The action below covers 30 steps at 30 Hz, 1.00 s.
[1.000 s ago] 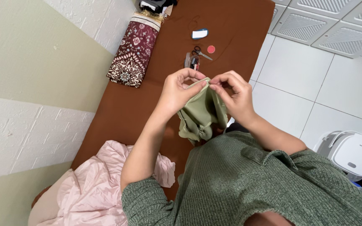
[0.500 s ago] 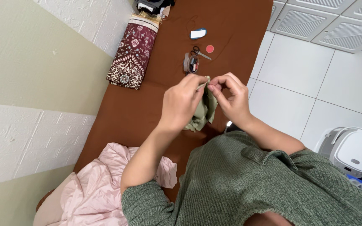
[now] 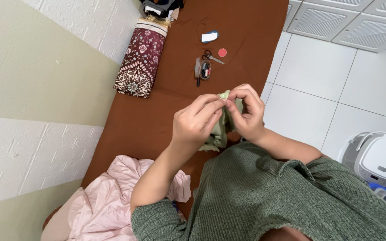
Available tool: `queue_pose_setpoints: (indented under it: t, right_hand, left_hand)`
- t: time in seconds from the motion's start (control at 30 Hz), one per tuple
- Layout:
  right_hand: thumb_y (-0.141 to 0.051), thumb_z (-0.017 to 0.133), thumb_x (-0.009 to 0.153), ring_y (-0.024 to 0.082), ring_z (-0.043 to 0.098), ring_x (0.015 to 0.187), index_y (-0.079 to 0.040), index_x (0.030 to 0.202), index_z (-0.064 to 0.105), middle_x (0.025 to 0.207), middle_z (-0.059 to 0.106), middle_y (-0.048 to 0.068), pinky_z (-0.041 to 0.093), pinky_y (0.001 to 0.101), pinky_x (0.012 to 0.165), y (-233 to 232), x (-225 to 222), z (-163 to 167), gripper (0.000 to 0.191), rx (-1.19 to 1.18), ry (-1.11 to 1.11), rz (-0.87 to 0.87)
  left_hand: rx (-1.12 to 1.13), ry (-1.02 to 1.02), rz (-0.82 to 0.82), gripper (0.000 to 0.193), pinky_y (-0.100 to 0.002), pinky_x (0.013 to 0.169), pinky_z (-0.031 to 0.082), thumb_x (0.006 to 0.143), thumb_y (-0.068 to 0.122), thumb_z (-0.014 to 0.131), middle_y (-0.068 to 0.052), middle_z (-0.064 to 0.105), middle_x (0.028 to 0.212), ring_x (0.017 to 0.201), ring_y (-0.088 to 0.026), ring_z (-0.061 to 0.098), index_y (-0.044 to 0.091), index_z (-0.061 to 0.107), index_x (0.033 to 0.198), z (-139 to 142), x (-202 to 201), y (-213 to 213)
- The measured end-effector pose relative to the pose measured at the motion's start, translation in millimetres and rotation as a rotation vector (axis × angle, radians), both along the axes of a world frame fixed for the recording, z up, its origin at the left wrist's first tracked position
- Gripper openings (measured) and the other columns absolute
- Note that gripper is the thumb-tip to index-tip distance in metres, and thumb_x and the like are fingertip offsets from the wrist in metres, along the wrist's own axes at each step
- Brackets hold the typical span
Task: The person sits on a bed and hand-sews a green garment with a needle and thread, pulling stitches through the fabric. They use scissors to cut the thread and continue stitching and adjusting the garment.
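Both my hands pinch the top edge of a small olive-green cloth (image 3: 220, 131) held above the brown mat (image 3: 148, 120). My left hand (image 3: 196, 121) grips it from the left, fingers closed over the fabric. From the right, my right hand (image 3: 246, 111) holds the same bunched edge, fingertips nearly meeting the left ones. Most of the cloth hangs hidden between and behind my hands.
A folded maroon patterned fabric (image 3: 140, 62) lies at the mat's far left. Scissors (image 3: 211, 56), a small clear case (image 3: 203, 70), a red disc (image 3: 222, 52) and a small dark-and-white object (image 3: 209, 36) lie beyond my hands. Pink cloth (image 3: 108, 201) is bunched nearby. A white appliance (image 3: 378, 156) stands on the tiled floor.
My hands have drawn closer together. The green cloth, spread wider a second ago, is now bunched up and mostly hidden between them.
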State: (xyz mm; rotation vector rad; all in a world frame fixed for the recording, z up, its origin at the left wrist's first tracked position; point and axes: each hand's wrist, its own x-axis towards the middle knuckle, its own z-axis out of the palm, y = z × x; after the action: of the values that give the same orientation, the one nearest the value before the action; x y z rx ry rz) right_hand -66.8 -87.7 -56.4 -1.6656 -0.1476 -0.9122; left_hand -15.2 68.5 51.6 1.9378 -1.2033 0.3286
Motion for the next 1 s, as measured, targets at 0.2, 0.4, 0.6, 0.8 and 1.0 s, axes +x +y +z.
queue_pose_setpoints:
  t: [0.2,0.4,0.6,0.8,1.0]
  right_hand:
    - [0.0,0.069,0.099,0.017,0.058,0.087,0.003,0.103,0.062,0.1,0.06,0.011,0.048,0.0266,0.075,2,-2,2,0.009,0.043,0.048,0.004]
    - [0.0,0.069,0.1,0.016,0.06,0.089,0.002,0.105,0.063,0.1,0.062,0.009,0.05,0.0273,0.08,0,-5,7,0.009,0.04,0.049,0.056]
    - [0.001,0.069,0.1,0.016,0.059,0.09,0.002,0.105,0.064,0.101,0.062,0.009,0.049,0.0272,0.081,1,-6,9,0.008,0.067,0.042,0.1]
    - [0.003,0.069,0.099,0.016,0.06,0.09,0.003,0.104,0.064,0.1,0.062,0.009,0.049,0.027,0.08,5,-8,9,0.007,0.083,0.025,0.082]
    - [0.005,0.069,0.098,0.017,0.061,0.088,0.004,0.103,0.064,0.098,0.063,0.01,0.05,0.0273,0.078,4,-10,13,0.007,0.075,-0.031,0.081]
  left_hand:
    - [-0.025,0.199,0.011,0.014,-0.026,0.067,0.06,0.092,0.002,0.074,-0.006,0.068,0.106,0.08,-0.017,0.073,0.005,0.071,0.104,2,-2,1]
    - [0.032,0.114,0.041,0.018,-0.03,0.069,0.059,0.092,0.001,0.073,-0.008,0.067,0.113,0.082,-0.019,0.073,0.005,0.071,0.109,7,-6,4]
    - [-0.028,0.178,0.024,0.015,-0.029,0.073,0.061,0.094,-0.001,0.073,-0.008,0.069,0.112,0.088,-0.02,0.075,0.004,0.069,0.107,3,-2,4]
    - [-0.091,0.187,-0.006,0.017,-0.029,0.075,0.063,0.092,-0.004,0.074,-0.01,0.07,0.11,0.092,-0.021,0.075,0.002,0.07,0.107,-3,-3,6]
    - [-0.132,0.13,0.004,0.019,-0.028,0.076,0.063,0.09,-0.005,0.075,-0.011,0.071,0.11,0.095,-0.02,0.076,0.001,0.071,0.108,-6,-7,5]
